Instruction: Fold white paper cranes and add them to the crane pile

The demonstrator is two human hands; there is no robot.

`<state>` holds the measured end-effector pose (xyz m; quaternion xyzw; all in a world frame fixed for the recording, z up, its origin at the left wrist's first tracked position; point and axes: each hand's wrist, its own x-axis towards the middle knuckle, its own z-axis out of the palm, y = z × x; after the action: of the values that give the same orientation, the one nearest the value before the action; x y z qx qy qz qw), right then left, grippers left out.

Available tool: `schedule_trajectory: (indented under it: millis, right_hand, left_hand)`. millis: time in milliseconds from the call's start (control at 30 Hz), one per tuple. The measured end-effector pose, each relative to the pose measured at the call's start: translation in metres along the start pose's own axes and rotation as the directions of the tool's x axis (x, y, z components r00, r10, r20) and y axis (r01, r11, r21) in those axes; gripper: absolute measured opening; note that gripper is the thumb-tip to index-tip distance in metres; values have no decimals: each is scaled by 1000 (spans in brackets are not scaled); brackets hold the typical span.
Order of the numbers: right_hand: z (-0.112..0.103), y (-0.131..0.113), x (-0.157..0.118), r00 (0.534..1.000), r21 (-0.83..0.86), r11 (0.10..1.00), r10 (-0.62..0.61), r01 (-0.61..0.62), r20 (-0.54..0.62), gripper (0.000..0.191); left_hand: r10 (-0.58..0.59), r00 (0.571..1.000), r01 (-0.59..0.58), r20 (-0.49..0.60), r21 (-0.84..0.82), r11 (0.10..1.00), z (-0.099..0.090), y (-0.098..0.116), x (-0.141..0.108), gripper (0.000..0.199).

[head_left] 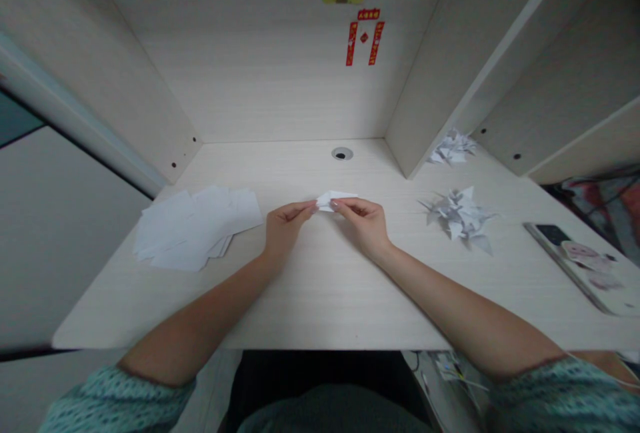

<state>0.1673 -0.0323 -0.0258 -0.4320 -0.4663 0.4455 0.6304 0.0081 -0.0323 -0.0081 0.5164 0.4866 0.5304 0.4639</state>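
Note:
Between my two hands, a small folded white paper is held just above the desk, near its middle. My left hand pinches the paper's left end between thumb and fingers. On the right side, my right hand pinches the same paper, its fingertips close to those of the left. Loose white sheets lie in an overlapping pile left of my hands. A heap of pointed folded paper pieces lies to the right.
A second heap of folded paper sits behind the upright panel at the back right. A phone lies at the right of the desk. A round cable hole is near the back wall.

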Motion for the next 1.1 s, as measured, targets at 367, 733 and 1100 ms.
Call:
schedule_trajectory:
  millis: [367, 733, 1100]
  right_hand:
    - [1, -4, 0, 997, 19, 998, 62, -62, -38, 19]
    - [2, -1, -3, 1000, -13, 1000, 6, -6, -22, 17]
    - [3, -1, -2, 997, 15, 998, 69, -68, -44, 19]
  left_hand:
    - [-3, 1000, 4, 24, -42, 999, 0, 2, -2, 22]
    - [-58, 998, 58, 3, -72, 996, -2, -3, 2, 30]
    - [-42, 999, 42, 9, -82, 996, -1, 0, 0, 31]
